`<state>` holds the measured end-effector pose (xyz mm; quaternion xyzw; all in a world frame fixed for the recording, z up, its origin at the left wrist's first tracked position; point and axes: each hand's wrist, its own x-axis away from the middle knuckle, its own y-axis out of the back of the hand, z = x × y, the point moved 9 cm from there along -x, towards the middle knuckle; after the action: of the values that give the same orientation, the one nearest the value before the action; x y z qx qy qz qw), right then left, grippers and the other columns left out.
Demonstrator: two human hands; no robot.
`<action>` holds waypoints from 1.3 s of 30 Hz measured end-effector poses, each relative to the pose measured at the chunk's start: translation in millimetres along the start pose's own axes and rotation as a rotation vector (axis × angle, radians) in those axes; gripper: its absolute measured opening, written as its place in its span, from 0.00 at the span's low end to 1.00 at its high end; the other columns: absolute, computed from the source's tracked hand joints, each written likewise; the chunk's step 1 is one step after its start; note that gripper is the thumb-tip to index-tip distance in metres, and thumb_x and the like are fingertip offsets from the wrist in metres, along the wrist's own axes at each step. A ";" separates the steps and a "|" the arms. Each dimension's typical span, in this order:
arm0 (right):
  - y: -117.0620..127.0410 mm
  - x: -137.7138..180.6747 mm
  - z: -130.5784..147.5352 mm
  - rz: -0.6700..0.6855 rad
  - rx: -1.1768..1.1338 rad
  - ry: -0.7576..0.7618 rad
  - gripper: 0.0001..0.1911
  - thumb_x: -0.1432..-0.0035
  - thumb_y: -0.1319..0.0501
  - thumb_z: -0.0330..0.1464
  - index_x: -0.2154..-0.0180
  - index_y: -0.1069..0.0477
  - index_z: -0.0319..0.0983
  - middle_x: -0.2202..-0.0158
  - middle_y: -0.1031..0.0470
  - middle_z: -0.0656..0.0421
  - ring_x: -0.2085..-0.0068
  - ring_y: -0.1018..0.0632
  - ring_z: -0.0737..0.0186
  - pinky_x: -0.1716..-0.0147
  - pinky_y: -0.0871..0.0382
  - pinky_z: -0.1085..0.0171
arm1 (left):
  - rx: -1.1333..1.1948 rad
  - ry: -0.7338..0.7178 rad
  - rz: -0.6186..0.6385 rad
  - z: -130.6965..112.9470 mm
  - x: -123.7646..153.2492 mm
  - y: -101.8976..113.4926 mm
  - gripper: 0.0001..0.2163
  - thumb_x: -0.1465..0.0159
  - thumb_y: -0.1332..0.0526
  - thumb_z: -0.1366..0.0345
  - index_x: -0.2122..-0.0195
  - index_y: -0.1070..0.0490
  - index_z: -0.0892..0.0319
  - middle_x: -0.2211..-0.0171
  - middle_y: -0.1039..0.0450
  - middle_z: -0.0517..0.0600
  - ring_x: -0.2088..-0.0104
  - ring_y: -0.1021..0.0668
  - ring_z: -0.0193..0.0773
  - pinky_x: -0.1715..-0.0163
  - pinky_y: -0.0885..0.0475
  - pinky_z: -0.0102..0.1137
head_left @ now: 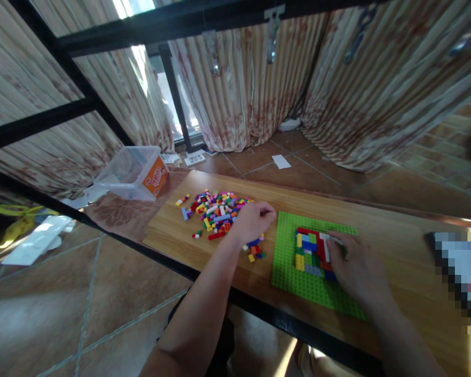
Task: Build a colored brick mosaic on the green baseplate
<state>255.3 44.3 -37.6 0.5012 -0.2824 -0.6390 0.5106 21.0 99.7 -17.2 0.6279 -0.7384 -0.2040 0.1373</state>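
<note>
My left hand (pixel 255 222) hovers between the brick pile and the baseplate, thumb and fingertips pinched together. Whatever may be in that pinch is too small to make out. Loose toy building bricks (pixel 220 208) in many colours lie heaped on the table to its left. On the green baseplate (pixel 286 277) sits a block of joined bricks (pixel 309 254) in yellow, blue, red, white and grey. My right hand (pixel 355 264) is curled over this block's right side, its fingertips at a white brick (pixel 327 249). Part of the block is hidden under that hand.
The wooden table (pixel 400 251) has a dark frame edge (pixel 267 311) along its near side. A clear plastic bin (pixel 131 173) with an orange label stands beyond the table's left end. A pixelated flat object (pixel 461 272) lies at the right. Black bars (pixel 172 34) cross overhead.
</note>
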 end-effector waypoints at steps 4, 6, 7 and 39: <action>-0.8 -0.4 -0.3 0.020 -0.018 0.001 0.19 0.36 0.50 0.41 0.56 0.25 0.38 0.57 0.22 0.47 0.56 0.23 0.47 0.53 0.29 0.48 | -0.080 -0.024 -0.052 9.4 0.9 46.4 0.06 0.43 0.39 0.73 0.67 0.23 0.61 0.70 0.22 0.49 0.69 0.23 0.33 0.66 0.30 0.27; -0.5 -0.4 -1.0 0.024 -0.013 -0.006 0.20 0.36 0.50 0.41 0.55 0.26 0.37 0.57 0.22 0.47 0.56 0.23 0.46 0.53 0.29 0.48 | -0.162 -0.013 -0.057 13.0 4.0 56.7 0.07 0.43 0.39 0.75 0.68 0.23 0.61 0.70 0.21 0.49 0.69 0.23 0.34 0.66 0.29 0.27; -0.4 -0.4 -1.0 0.025 -0.008 -0.008 0.20 0.36 0.50 0.41 0.55 0.26 0.37 0.56 0.22 0.47 0.56 0.23 0.46 0.53 0.29 0.48 | -0.216 0.000 -0.063 14.6 5.6 59.4 0.07 0.44 0.39 0.75 0.68 0.23 0.60 0.70 0.21 0.49 0.69 0.22 0.35 0.65 0.29 0.28; -3.5 -1.6 1.9 0.060 0.006 0.007 0.19 0.34 0.50 0.39 0.54 0.26 0.36 0.55 0.22 0.48 0.52 0.24 0.46 0.50 0.31 0.48 | -0.827 0.019 -0.075 5.6 1.1 22.7 0.13 0.44 0.40 0.73 0.60 0.20 0.58 0.57 0.24 0.55 0.51 0.25 0.45 0.45 0.33 0.38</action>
<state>252.2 46.7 -39.5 0.4961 -0.2976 -0.6208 0.5291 -1.5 102.2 -11.5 0.5480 -0.5695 -0.4826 0.3773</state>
